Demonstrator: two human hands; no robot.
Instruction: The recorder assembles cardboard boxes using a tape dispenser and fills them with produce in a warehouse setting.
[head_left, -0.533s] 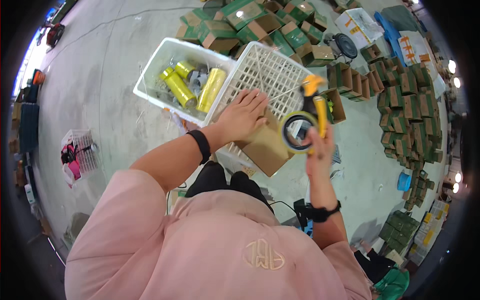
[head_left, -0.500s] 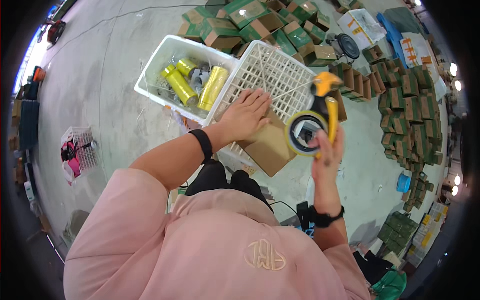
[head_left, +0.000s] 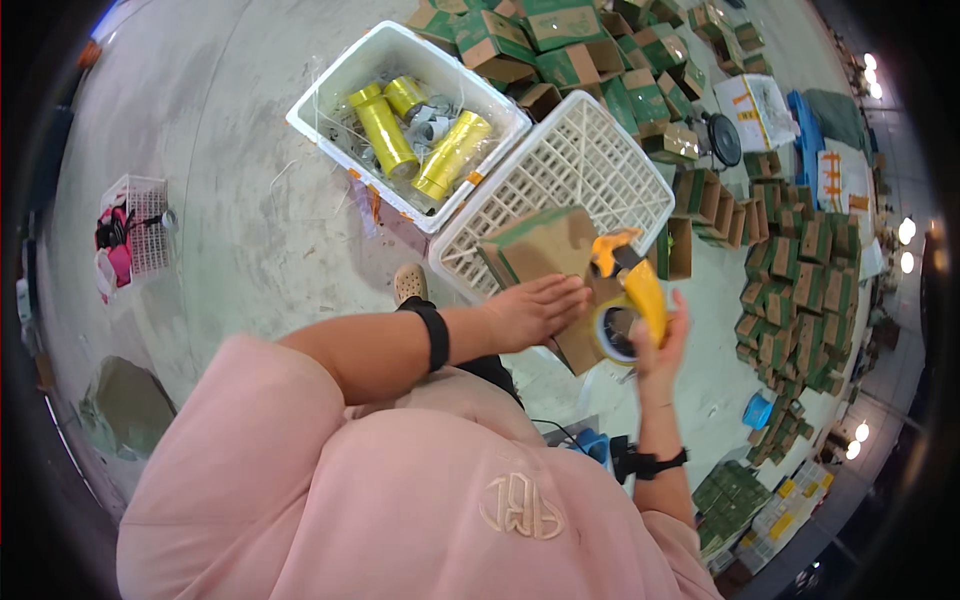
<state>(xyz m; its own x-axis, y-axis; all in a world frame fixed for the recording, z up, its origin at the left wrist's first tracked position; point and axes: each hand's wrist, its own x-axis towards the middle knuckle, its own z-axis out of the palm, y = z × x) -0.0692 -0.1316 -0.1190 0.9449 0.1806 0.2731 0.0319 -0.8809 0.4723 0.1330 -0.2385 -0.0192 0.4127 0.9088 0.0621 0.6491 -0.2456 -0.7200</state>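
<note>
My left hand (head_left: 535, 310) lies flat, fingers together, on a brown cardboard box (head_left: 545, 250) that rests on an upturned white lattice crate (head_left: 590, 165). My right hand (head_left: 660, 345) grips a yellow and orange tape dispenser (head_left: 630, 295) with a roll of tape, held against the box's right edge. A black band sits on my left wrist and a dark watch on my right wrist.
A white tub (head_left: 330, 95) at upper left holds several yellow tape rolls (head_left: 385, 130). Many green and brown cartons (head_left: 790, 260) are stacked and scattered at the top and right. A small white wire basket (head_left: 140, 215) with pink items stands at far left on the concrete floor.
The view has swung, so crate and tub sit higher and further right. The dispenser has come down from above the box onto its right edge. My left hand stays pressed on the box.
</note>
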